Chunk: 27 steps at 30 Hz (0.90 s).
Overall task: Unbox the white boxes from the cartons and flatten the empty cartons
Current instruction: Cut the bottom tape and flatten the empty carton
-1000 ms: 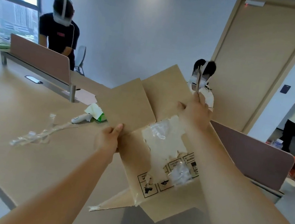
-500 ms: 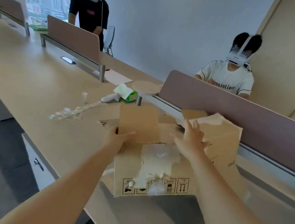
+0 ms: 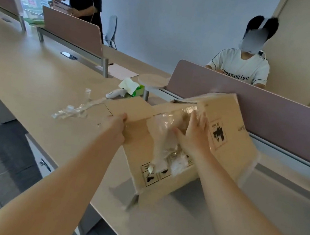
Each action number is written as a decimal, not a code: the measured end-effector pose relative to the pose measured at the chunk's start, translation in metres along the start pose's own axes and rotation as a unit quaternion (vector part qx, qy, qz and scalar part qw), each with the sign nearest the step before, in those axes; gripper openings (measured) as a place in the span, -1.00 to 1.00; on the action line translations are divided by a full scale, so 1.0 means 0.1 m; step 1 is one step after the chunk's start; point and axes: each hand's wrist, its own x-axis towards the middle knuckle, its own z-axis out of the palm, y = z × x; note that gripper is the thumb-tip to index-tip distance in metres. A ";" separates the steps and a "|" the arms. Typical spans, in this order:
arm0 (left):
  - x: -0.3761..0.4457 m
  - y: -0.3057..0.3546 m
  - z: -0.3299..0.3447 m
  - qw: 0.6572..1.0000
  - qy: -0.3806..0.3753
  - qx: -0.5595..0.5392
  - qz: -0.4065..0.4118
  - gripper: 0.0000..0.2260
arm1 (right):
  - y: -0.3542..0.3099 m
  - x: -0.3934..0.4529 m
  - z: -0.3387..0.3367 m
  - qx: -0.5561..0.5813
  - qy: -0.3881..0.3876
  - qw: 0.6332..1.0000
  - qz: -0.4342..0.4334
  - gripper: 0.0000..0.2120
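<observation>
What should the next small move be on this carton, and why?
Probably press down with the right hand to collapse the carton flat. It lies on the desk already emptied and half folded, the right palm spread on its taped top panel, while the left hand grips the flap edge to steady it.

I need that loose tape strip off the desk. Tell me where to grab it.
Pinch the crumpled tape strip at its bunched near end, reaching from the desk's front edge. That wad stands off the desk, while the far end runs thin and flat toward the carton.
</observation>
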 end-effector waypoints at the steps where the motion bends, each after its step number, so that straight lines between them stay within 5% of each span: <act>1: -0.03 0.07 0.03 1.000 -0.010 -0.015 -0.009 -0.85 | -0.05 0.00 -0.02 -0.003 0.002 1.000 -0.004 -0.24; 9: -0.23 0.31 0.03 0.996 0.001 -0.093 0.000 -0.85 | -0.39 0.02 -0.22 -0.003 -0.015 0.998 -0.057 -0.43; 13: 0.06 -0.03 -0.29 0.991 0.078 -0.112 -0.002 -0.85 | -0.41 -0.11 -0.07 -0.037 -0.082 0.995 -0.052 -0.49; 19: 0.18 -0.34 -0.80 0.976 0.101 0.118 0.154 -0.54 | -0.29 -0.28 0.35 -0.016 -0.140 0.989 -0.033 -0.48; 22: 0.14 -0.41 -0.99 0.962 0.076 0.223 0.136 -0.23 | -0.32 -0.33 0.49 -0.015 -0.148 0.988 -0.030 -0.62; 25: 0.02 -0.45 -1.07 0.902 0.145 0.391 0.107 0.00 | -0.39 -0.35 0.59 -0.018 -0.152 0.987 -0.049 -0.60; 27: -0.10 -0.40 -1.11 0.851 0.197 0.465 0.144 -0.05 | -0.40 -0.35 0.65 -0.021 -0.161 0.985 -0.061 -0.53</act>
